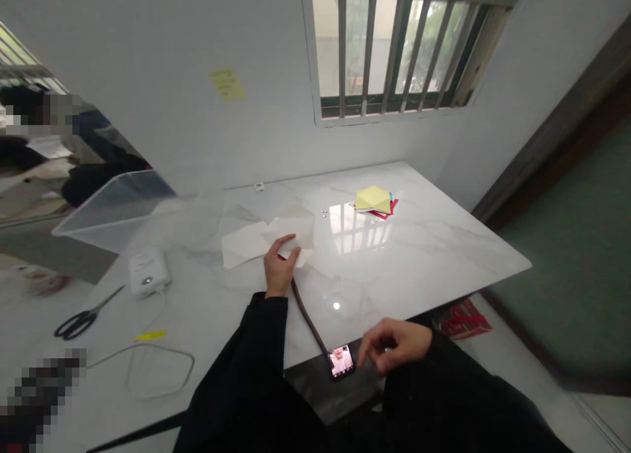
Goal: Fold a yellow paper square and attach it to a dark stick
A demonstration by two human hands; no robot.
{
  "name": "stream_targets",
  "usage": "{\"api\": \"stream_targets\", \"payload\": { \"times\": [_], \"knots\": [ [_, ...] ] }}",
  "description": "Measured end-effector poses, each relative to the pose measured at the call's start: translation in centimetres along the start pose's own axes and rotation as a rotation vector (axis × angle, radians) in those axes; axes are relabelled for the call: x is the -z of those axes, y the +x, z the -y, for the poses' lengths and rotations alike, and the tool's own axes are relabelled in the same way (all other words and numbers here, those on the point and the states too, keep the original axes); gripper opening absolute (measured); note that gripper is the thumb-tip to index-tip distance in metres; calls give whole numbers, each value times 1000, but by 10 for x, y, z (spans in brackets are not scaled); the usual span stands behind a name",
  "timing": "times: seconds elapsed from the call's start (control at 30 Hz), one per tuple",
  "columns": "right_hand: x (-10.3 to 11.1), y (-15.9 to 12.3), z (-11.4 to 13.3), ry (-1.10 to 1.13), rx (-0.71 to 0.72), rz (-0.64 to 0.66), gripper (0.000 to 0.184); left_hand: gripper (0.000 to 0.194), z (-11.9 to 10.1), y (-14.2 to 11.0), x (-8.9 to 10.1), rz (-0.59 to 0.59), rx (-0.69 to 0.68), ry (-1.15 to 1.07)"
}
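My left hand [280, 266] rests at the front edge of a folded white sheet of paper [246, 242] on the table. Its thumb and index finger are stretched out with a gap between them. A small dark red patch shows in that gap; I cannot make out what it is. Just right of a small lit screen [342, 362] is my right hand [394, 344], fingers loosely bent and apart, holding nothing I can see. The screen sits at the table's front edge, above my lap. A dark strap or cable [309, 318] runs from near my left wrist to it.
Yellow and red papers [373, 199] are stacked toward the back of the marble-patterned table [434, 242]. A clear plastic bin [113, 206], a white power adapter [148, 273], scissors [81, 323] and a looped cable [190, 374] are at left. People sit beyond the bin.
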State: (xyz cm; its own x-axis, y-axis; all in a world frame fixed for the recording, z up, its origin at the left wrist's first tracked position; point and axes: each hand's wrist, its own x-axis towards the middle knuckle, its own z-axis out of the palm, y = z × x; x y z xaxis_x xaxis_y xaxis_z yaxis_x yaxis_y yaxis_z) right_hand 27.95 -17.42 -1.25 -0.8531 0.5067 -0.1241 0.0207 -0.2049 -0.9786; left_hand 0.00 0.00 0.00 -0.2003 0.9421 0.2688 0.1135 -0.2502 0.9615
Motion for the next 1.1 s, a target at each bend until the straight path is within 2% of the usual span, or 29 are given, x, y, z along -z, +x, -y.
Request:
{"api": "stream_targets", "payload": {
  "times": [0.1, 0.17, 0.27, 0.3, 0.37, 0.43, 0.53, 0.6, 0.7, 0.83, 0.9, 0.97, 1.1],
  "knots": [
    [17, 23, 42, -125, 175, -322, 47, 30, -4, -7, -6, 23, -29, 9],
    [28, 51, 58, -193, 278, -569, 59, 30, -6, -10, -10, 42, -33, -39],
    [51, 102, 60, -307, 361, -1101, 91, 33, -8, -13, -13, 84, -14, -32],
    [60, 119, 57, -304, 350, -1224, 97, 33, -8, -13, -13, 97, -3, -28],
    [82, 150, 47, -249, 307, -1336, 102, 31, -7, -13, -12, 118, 17, -49],
    [103, 172, 36, -205, 255, -1303, 98, 29, -6, -12, -12, 137, 14, -57],
    [128, 183, 23, -22, 277, -1047, 65, 28, -4, -9, -9, 133, -22, 24],
    [137, 179, 17, 130, 340, -921, 55, 32, -2, -6, -7, 112, -23, 0],
    [141, 170, 11, 253, 355, -902, 61, 49, 2, -1, -3, 73, 38, -151],
    [137, 169, 8, 299, 338, -926, 63, 84, 5, 2, 1, 14, 210, -374],
    [134, 171, 9, 297, 329, -933, 62, 93, 6, 3, 4, 11, 284, -464],
    [132, 173, 10, 238, 325, -920, 58, 87, 5, 3, 6, 40, 333, -498],
    [128, 174, 9, 7, 318, -933, 48, 53, 1, 2, 11, 135, 448, -482]
  ]
}}
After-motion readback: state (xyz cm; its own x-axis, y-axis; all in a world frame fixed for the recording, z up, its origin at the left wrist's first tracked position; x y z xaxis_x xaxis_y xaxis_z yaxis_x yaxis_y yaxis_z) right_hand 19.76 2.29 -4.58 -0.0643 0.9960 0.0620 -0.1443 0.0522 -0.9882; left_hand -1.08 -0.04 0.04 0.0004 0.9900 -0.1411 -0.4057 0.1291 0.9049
